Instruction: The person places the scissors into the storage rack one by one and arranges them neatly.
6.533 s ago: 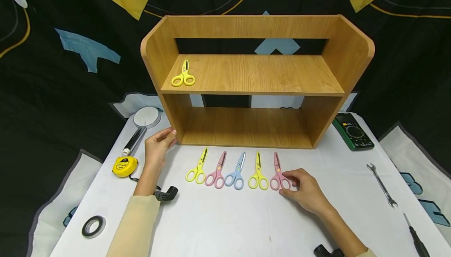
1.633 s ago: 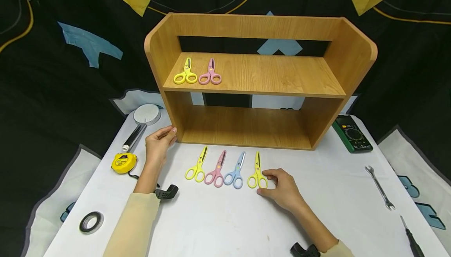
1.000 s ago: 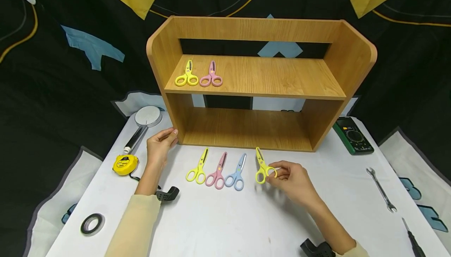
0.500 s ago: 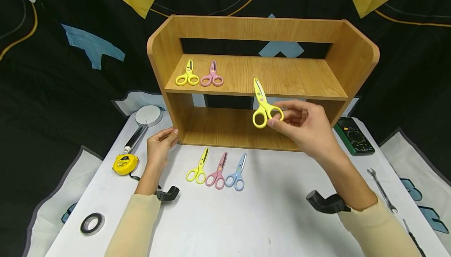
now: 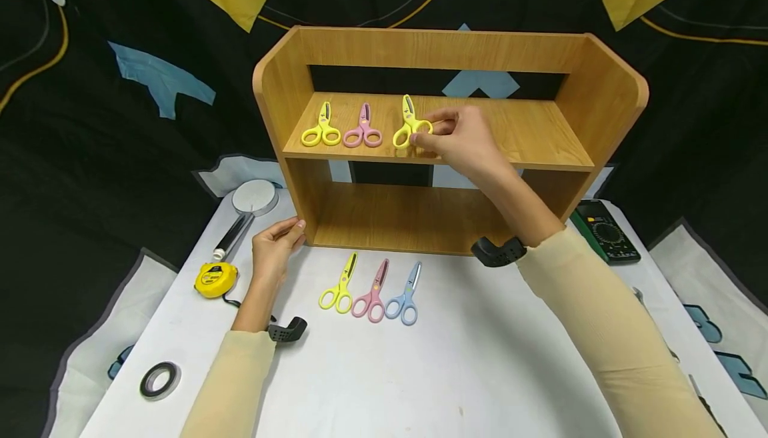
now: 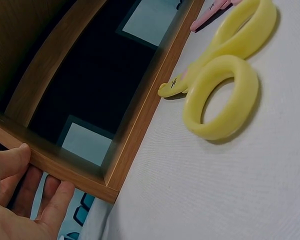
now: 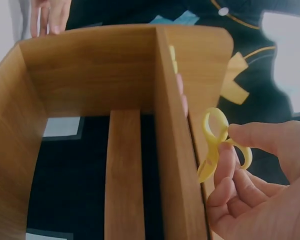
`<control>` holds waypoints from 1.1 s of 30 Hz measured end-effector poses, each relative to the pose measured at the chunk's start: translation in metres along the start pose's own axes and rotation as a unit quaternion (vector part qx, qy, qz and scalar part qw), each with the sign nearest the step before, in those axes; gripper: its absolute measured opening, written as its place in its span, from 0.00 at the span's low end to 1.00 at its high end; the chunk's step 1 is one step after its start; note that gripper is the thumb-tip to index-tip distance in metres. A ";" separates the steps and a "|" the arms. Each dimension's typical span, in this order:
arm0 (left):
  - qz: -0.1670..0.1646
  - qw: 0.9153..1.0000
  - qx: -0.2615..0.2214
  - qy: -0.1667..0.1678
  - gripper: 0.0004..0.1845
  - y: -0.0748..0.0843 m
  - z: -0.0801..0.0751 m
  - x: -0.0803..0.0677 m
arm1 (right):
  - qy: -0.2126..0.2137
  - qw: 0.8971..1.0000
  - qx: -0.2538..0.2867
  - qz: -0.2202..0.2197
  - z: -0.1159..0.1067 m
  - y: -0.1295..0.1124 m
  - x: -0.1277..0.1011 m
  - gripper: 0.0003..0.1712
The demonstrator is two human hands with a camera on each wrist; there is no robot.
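My right hand (image 5: 465, 141) pinches yellow scissors (image 5: 405, 115) by a handle loop, thumb against the loop in the right wrist view. The blades point toward the back, over the upper shelf (image 5: 504, 128) of a wooden rack. Left of them lie pink scissors (image 5: 363, 128) and another yellow pair (image 5: 321, 128) on that shelf. My left hand (image 5: 273, 248) touches the rack's lower left side panel with its fingertips (image 6: 65, 192). On the table in front are yellow scissors (image 5: 340, 288), pink scissors (image 5: 375, 295) and blue scissors (image 5: 406, 297) in a row.
A magnifying glass (image 5: 255, 197), a tape measure (image 5: 216, 280) and a tape roll (image 5: 160, 381) lie on the left of the table. A green multimeter (image 5: 607, 231) is on the right; a wrench and a screwdriver are partly hidden by the right sleeve (image 5: 618, 331).
A pink pair has joined the upper shelf. My right hand has picked the rightmost yellow scissors off the table and carried them up and left over that shelf. My left hand stays put.
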State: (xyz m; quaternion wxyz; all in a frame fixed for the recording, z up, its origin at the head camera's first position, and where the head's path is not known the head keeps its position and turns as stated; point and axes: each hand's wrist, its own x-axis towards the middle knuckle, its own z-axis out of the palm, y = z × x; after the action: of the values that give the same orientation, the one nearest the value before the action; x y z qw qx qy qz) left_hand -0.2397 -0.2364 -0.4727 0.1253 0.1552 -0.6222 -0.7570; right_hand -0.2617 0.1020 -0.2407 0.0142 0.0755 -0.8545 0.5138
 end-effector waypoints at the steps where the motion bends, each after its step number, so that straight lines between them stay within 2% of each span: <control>1: -0.001 1.000 0.001 -0.001 0.21 -0.001 0.000 0.000 | -0.001 1.000 -0.003 0.007 0.002 0.000 0.004 0.26; 9: -0.020 0.999 0.016 -0.025 0.22 0.003 -0.004 0.002 | -0.010 0.999 -0.036 0.017 0.015 0.000 0.023 0.24; 15: -0.037 0.997 0.017 -0.066 0.17 0.005 -0.010 0.008 | -0.018 0.993 -0.112 -0.013 0.017 0.003 0.025 0.21; 19: -0.057 0.995 0.005 -0.087 0.10 0.005 -0.015 0.014 | -0.020 0.990 -0.135 -0.038 0.019 0.006 0.024 0.22; 22: -0.071 0.993 0.003 -0.097 0.08 0.005 -0.017 0.017 | -0.021 0.988 -0.144 -0.057 0.018 0.009 0.022 0.24; 28: -0.087 0.992 0.001 -0.095 0.10 0.002 -0.018 0.019 | -0.018 0.989 -0.120 -0.087 0.009 0.013 0.009 0.28; 33: -0.087 0.992 -0.009 -0.093 0.09 0.003 -0.017 0.017 | -0.005 0.987 -0.106 -0.119 -0.004 0.024 -0.024 0.27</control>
State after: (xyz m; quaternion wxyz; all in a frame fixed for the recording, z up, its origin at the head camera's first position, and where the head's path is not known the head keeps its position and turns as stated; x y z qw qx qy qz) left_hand -0.2490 -0.2590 -0.4746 0.0023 0.1369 -0.6086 -0.7816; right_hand -0.2414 0.1188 -0.2622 0.0785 0.1776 -0.8890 0.4146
